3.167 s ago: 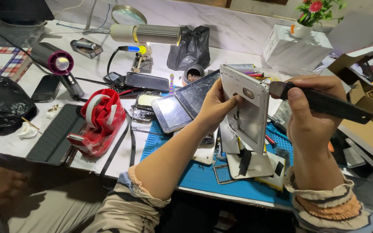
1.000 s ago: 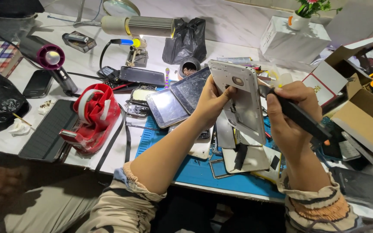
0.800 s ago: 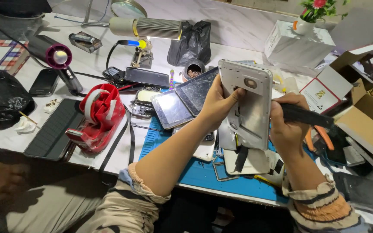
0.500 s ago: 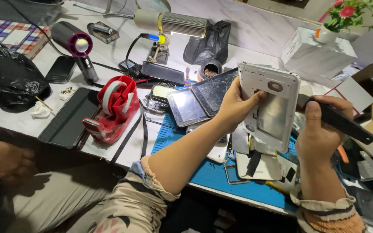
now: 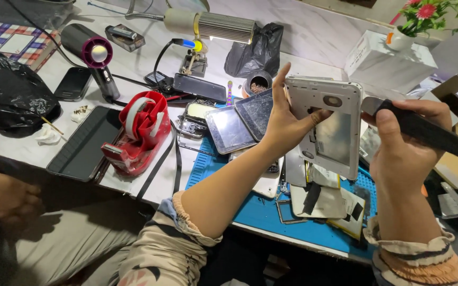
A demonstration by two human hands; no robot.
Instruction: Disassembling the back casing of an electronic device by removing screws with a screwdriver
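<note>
Left hand: your left hand [image 5: 284, 119] grips the white tablet shell [image 5: 331, 126] by its left edge, thumb across its inner face, index finger pointing straight up, and holds it upright above the blue mat [image 5: 250, 204].
Right hand: your right hand [image 5: 401, 145] is clenched round a black-handled blade tool [image 5: 425, 131], whose metal tip lies just beside the shell's upper right corner; whether they touch, you cannot tell.
Tablet shell: open side facing you, with a shiny grey plate in its lower half and a round camera hole near the top.
Under the shell: loose white panels with black tape strips [image 5: 319, 198] lie on the mat near the counter's front edge.
Left of your hand: two cracked dark screens [image 5: 239, 124] lean together at the mat's far corner.
Further left: a red tape dispenser [image 5: 140, 132] stands beside a flat black tablet [image 5: 83, 143] near the front edge.
Back of counter: a lit desk lamp [image 5: 213, 24], a dark hair dryer [image 5: 92, 55] and a black bag [image 5: 6, 92].
Far left: another person's hand [image 5: 3, 193] rests below the counter edge.
</note>
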